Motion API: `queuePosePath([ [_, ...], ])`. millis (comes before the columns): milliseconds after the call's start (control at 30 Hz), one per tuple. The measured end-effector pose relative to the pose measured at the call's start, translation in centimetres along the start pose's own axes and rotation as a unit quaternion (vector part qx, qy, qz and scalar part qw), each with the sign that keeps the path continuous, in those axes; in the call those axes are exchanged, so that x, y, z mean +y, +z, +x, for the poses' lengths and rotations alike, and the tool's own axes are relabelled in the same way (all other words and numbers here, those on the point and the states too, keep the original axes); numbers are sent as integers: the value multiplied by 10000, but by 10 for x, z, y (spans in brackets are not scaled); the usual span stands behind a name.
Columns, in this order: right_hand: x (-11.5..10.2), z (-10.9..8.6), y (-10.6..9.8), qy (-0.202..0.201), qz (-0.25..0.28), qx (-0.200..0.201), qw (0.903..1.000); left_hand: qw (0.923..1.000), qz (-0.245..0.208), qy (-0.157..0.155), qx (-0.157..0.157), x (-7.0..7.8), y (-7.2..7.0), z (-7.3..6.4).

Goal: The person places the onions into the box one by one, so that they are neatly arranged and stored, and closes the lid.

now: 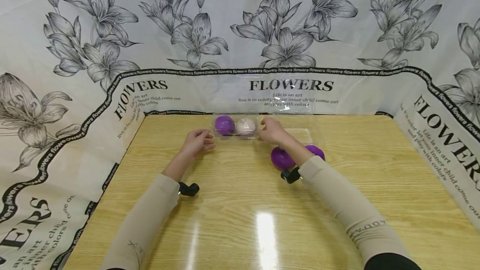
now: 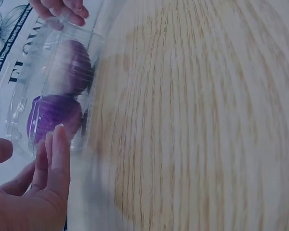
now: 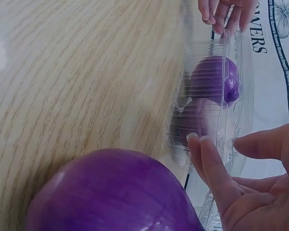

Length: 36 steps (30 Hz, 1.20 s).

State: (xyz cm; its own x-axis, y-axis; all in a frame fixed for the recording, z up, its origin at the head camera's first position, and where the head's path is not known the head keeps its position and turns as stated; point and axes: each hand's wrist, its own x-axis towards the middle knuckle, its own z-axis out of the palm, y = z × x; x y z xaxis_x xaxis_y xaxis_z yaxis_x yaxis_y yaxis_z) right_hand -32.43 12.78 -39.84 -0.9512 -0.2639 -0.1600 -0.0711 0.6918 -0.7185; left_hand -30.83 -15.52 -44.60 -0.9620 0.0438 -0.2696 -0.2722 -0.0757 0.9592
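A closed clear plastic box [image 1: 240,136] stands at the back edge of the table. Inside it are a purple onion [image 1: 224,125] and a paler, whitish-purple onion [image 1: 246,127]. My left hand [image 1: 198,141] is by the box's left end, fingers fairly straight and thumb apart from them. At the right end is my right hand [image 1: 273,131]; its extended fingertips [image 3: 207,140] are close against the box, thumb spread from them. Whether they touch it is hard to tell. Under my right forearm lie a purple onion [image 1: 282,158] and another purple onion [image 1: 316,151], partly hidden.
To the right of the closed box is a second clear plastic box [image 1: 300,134], its transparent lid raised against the printed cloth [image 1: 210,91]. This flower-patterned cloth walls the back and sides of the wooden table [image 1: 232,186]. A dark wrist camera sits under each sleeve.
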Motion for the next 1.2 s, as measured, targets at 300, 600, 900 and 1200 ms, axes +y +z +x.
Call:
queuePosePath([
  [300, -1, 3, 2, 68, -44, -105, 9999, 9997, 165, 194, -5, -4, 5, 2],
  [600, -1, 3, 7, 303, 921, -27, 9953, 9996, 101, 273, 60, -5, 7, 5],
  [900, -3, 2, 6, 457, 1100, 142, 9928, 9992, -19, 290, 259, -4, 7, 6],
  [1200, -5, 1, 7, 492, 1271, 193, 9905, 9993, -21, 256, 254, -2, 7, 5],
])
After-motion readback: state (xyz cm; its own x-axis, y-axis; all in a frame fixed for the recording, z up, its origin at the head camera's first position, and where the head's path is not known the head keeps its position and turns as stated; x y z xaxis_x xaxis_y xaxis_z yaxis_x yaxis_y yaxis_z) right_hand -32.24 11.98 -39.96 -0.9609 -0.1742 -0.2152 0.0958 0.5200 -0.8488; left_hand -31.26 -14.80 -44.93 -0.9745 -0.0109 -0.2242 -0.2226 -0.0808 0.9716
